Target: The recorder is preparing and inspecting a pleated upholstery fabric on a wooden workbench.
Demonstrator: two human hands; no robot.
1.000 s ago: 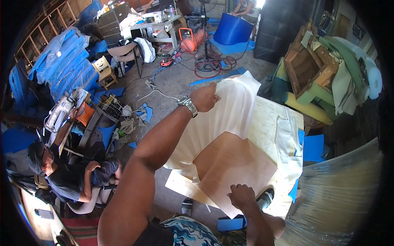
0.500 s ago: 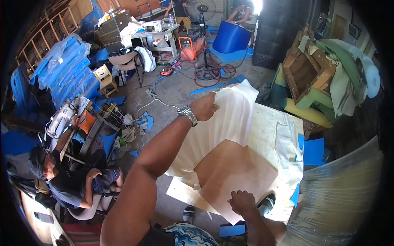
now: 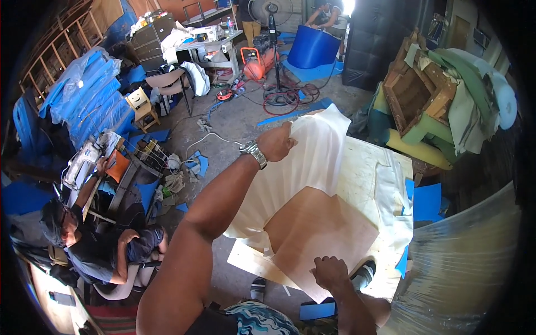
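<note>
A large sheet of white material (image 3: 312, 162) lies over a pale work table (image 3: 368, 167). My left hand (image 3: 276, 142), with a metal watch on the wrist, grips the sheet's far left edge and holds it lifted. Under the raised sheet shows a brown board (image 3: 321, 234), set cornerwise on the table. My right hand (image 3: 329, 272) presses down on the near corner of that board, fingers curled on its surface. Strips of white material (image 3: 393, 195) hang along the table's right side.
A person (image 3: 95, 245) sits low at the left beside a machine (image 3: 84, 159). Blue tarps (image 3: 84, 103), a chair (image 3: 167, 84), an orange compressor (image 3: 258, 64), a standing fan and cables fill the floor behind. A wooden frame (image 3: 416, 95) with green foam stands at right; clear plastic sheeting (image 3: 463, 262) lies at the lower right.
My left hand has lifted the white sheet's edge a little higher and further over the table. My right hand stays pressed on the brown board.
</note>
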